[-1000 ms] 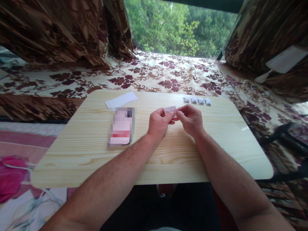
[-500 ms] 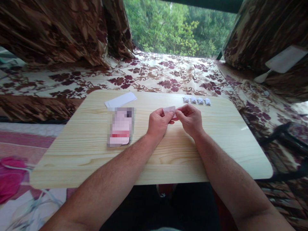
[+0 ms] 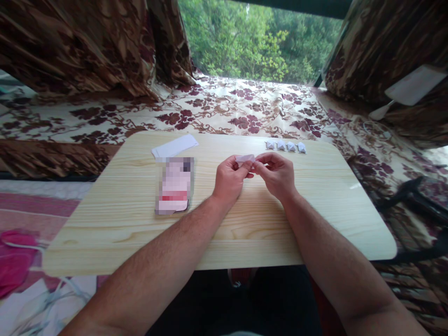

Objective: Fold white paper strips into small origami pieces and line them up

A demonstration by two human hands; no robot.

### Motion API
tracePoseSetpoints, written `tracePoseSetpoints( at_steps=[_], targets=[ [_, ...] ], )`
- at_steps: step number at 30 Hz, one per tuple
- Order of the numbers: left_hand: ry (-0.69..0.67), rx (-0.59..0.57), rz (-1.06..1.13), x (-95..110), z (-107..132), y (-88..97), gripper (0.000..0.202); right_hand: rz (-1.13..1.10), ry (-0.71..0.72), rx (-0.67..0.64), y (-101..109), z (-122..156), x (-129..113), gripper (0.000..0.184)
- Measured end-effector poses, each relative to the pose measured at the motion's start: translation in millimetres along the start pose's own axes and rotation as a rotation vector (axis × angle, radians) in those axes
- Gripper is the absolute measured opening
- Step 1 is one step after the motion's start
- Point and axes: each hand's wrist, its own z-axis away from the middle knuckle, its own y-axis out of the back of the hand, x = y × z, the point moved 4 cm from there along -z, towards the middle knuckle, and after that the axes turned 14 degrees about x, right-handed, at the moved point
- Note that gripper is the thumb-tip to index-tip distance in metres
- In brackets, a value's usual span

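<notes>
Between my hands, above the middle of the wooden table (image 3: 252, 224), is a small piece of white paper (image 3: 244, 159). My left hand (image 3: 229, 177) pinches it with the thumb on the near side. The fingertips of my right hand (image 3: 278, 172) close on its right end, and part of the paper is hidden behind the fingers. Beyond my right hand stands a row of several small folded white paper shapes (image 3: 281, 146) with raised peaks. White paper strips (image 3: 175, 147) lie at the table's far left.
A pink phone (image 3: 175, 184), partly pixelated, lies left of my hands. Floral cloth (image 3: 245, 105) spreads behind the table below a window (image 3: 252, 42). A white lamp-like object (image 3: 415, 86) is at right. Papers and cables (image 3: 52, 298) lie low on the left.
The upper edge of the paper between my hands sits lower, and less of its face shows. My right fingers have shifted slightly left along it.
</notes>
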Motion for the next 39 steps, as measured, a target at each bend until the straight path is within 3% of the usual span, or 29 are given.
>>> tracePoseSetpoints(
  at_steps=[11, 20, 39],
  targets=[
    [0.069, -0.041, 0.004, 0.8, 3.4, -2.2, 0.036, 0.076, -0.064, 0.014, 3.7, -2.3, 0.1, 0.013],
    [0.100, -0.037, -0.015, -2.0, 3.3, -1.9, 0.031, -0.050, -0.237, 0.000, -0.4, -1.6, 1.6, 0.012],
    [0.053, 0.013, -0.059, -1.6, 2.2, -1.2, 0.022, -0.011, -0.237, -0.066, -2.1, -0.8, 1.0, 0.020]
  ],
)
